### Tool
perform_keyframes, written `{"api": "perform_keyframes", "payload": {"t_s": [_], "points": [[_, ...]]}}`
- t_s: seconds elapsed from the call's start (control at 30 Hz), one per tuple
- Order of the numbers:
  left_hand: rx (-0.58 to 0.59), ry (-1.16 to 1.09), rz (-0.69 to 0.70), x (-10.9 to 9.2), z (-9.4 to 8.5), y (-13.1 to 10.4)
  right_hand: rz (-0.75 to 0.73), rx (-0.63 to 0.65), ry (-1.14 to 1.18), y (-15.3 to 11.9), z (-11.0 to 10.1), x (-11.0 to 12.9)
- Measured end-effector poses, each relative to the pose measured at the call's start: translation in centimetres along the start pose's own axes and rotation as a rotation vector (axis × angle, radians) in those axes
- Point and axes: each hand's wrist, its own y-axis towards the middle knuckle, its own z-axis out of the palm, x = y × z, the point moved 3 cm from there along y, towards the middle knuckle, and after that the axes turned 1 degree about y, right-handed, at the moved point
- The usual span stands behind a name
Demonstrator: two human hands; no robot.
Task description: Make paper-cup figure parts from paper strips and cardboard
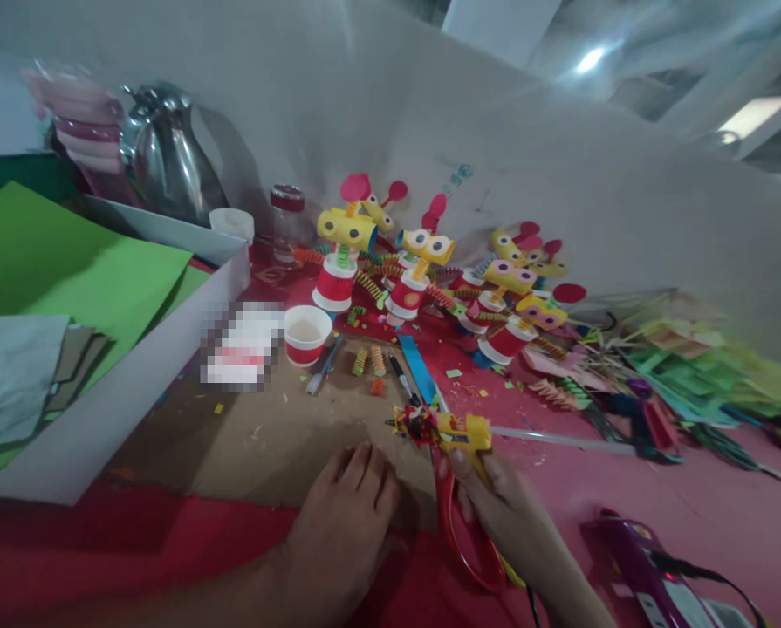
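My right hand [495,497] is wrapped round the handle of a yellow glue gun [472,429], with a clear glue stick [560,439] out of its back end. Colourful scraps cling near the gun's dark nozzle, which points left. Red-handled scissors [459,523] lie beneath the gun. My left hand [351,510] rests on the brown cardboard [233,445], back up, fingers bent and close together; whatever may be under them is hidden. Folded paper springs [377,362] lie beyond, beside a pen [400,375] and a red and white paper cup [307,334].
Several yellow-headed cup figures [407,292] stand along the wall. At left, a white box [108,401] holds green paper [69,253]; a metal jug [171,161] stands behind it. Paper scraps [691,366] pile up at right, and a purple power strip [639,549] with a cable lies nearer.
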Motion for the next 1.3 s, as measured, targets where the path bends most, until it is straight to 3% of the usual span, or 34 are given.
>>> {"api": "perform_keyframes", "payload": {"t_s": [0.17, 0.43, 0.6, 0.77, 0.93, 1.13, 1.3], "points": [[-0.019, 0.002, 0.001, 0.0, 0.2, 0.0, 0.003, 0.007, -0.019, 0.0, -0.1, 0.1], [-0.013, 0.017, 0.009, 0.0, -0.1, -0.1, 0.087, 0.054, 0.046, 0.2, 0.2, -2.2], [-0.021, -0.047, -0.006, 0.3, -0.5, 0.1, 0.118, -0.019, 0.115, 0.5, -1.4, -2.3], [-0.089, -0.114, -0.159, 2.1, -1.1, 1.0, 0.287, -0.203, 0.437, 1.6, -4.2, -5.5], [-0.068, -0.158, -0.19, 3.0, -1.3, 1.6, 0.351, -0.232, 0.583, 1.9, -5.5, -9.0], [-0.089, -0.235, -0.229, 3.1, -1.1, 1.7, 0.419, -0.218, 0.574, 1.9, -5.1, -10.4], [-0.156, -0.322, -0.227, 3.6, -0.2, 1.8, 0.342, -0.293, 0.392, 2.5, -5.1, -11.0]]}}
